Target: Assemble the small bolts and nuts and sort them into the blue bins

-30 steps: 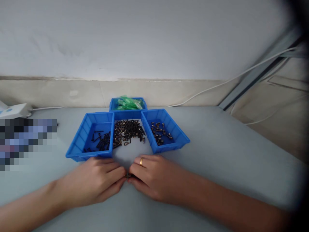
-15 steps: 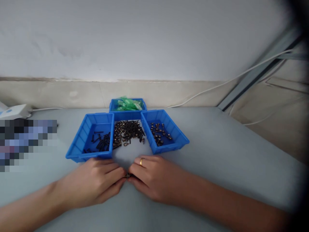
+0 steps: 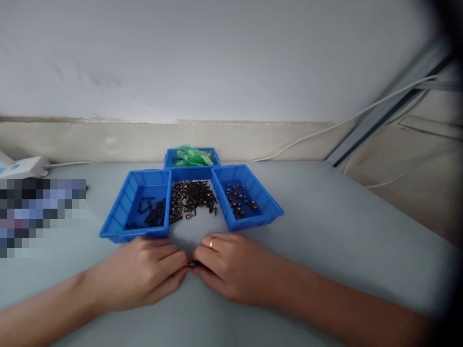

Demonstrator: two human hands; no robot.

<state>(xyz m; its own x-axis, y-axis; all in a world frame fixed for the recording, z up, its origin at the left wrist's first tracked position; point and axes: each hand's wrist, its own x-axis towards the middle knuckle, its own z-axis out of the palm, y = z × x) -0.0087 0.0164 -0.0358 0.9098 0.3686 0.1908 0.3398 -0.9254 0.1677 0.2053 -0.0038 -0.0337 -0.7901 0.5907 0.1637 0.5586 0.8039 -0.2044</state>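
My left hand (image 3: 144, 274) and my right hand (image 3: 231, 267) rest on the grey table (image 3: 325, 231), fingertips meeting. Both are closed in a pinch on a small dark screw part (image 3: 191, 264) held between them. My right hand wears a gold ring. Just beyond the fingers lies a loose pile of dark screws (image 3: 191, 197) on the table. A blue tray on the left (image 3: 119, 217) holds black screws. A blue tray on the right (image 3: 267, 205) holds several small dark parts. A third blue tray at the back (image 3: 170, 156) holds green plastic pieces.
A white device (image 3: 21, 166) with a cable sits at the far left by the wall. A blurred-out patch covers the table's left side. White cables run along the wall and down the right, past the table's right edge.
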